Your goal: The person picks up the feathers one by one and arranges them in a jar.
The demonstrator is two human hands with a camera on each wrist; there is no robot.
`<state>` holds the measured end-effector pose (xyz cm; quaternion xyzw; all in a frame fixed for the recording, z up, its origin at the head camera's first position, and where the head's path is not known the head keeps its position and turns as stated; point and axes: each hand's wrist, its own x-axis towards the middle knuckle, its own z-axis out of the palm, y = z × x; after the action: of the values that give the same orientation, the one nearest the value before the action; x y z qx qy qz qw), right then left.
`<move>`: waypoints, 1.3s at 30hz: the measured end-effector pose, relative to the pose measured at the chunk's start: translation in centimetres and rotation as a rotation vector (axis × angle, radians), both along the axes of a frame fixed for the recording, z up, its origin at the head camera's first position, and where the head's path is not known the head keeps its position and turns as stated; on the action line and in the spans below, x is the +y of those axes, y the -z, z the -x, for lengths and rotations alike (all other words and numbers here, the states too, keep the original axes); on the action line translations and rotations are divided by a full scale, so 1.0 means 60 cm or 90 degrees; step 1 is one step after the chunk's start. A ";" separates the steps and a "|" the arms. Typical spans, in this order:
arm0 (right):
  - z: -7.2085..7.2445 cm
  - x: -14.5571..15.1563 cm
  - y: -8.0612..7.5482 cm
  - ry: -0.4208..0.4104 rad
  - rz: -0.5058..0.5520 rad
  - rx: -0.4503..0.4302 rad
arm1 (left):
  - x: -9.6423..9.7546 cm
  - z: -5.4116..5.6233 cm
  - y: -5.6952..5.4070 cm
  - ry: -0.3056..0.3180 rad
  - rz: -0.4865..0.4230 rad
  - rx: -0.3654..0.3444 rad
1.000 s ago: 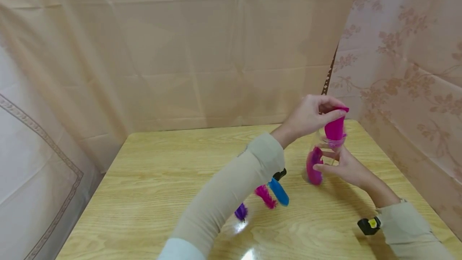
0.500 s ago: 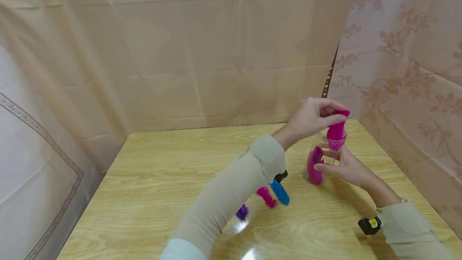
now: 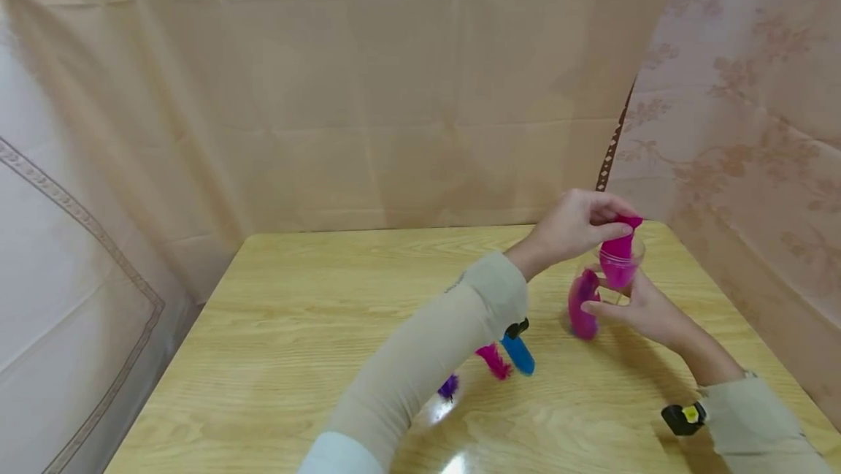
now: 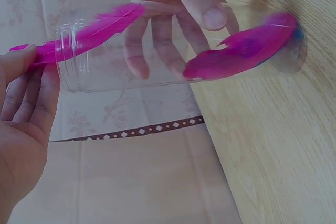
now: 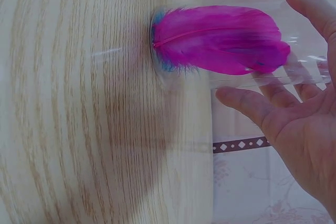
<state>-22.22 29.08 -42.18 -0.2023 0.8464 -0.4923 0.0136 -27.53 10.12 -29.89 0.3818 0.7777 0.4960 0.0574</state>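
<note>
My left hand (image 3: 570, 229) pinches one end of a magenta feather (image 3: 616, 247) at the mouth of a clear jar (image 4: 113, 74). In the left wrist view most of this feather lies inside the jar, past the threaded rim, with only its pinched end outside. My right hand (image 3: 657, 315) grips the jar around its side, thumb and fingers on opposite sides. Low in the jar rest more feathers, a magenta feather (image 5: 220, 40) in front with purple and blue parts showing behind it. The jar stands upright on the table.
A blue feather (image 3: 519, 355), a pink feather (image 3: 494, 362) and a purple feather (image 3: 449, 387) lie on the wooden table (image 3: 296, 328), partly hidden by my left sleeve (image 3: 427, 357). Curtains hang behind the table and at both sides.
My left hand has moved down slightly, and the magenta feather sits deeper in the jar. My right hand keeps its grip on the jar. The head view has shifted a little.
</note>
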 end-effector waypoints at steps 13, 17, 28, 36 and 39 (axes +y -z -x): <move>0.000 -0.001 -0.003 0.009 -0.015 -0.002 | -0.005 0.003 0.003 -0.005 0.000 -0.004; 0.001 0.000 -0.001 0.005 -0.014 0.008 | -0.005 0.003 0.002 -0.005 0.001 0.006; 0.003 0.004 0.003 0.003 0.005 0.001 | -0.004 0.002 0.005 -0.033 0.030 0.060; 0.002 0.001 0.002 0.009 0.014 -0.028 | -0.007 0.005 0.010 -0.040 0.023 0.043; 0.001 -0.001 0.000 0.013 0.001 -0.028 | -0.012 0.007 0.013 -0.031 0.022 0.045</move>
<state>-22.26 29.00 -42.20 -0.1830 0.8474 -0.4976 0.0269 -27.97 9.43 -30.64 0.3792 0.7968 0.4698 0.0248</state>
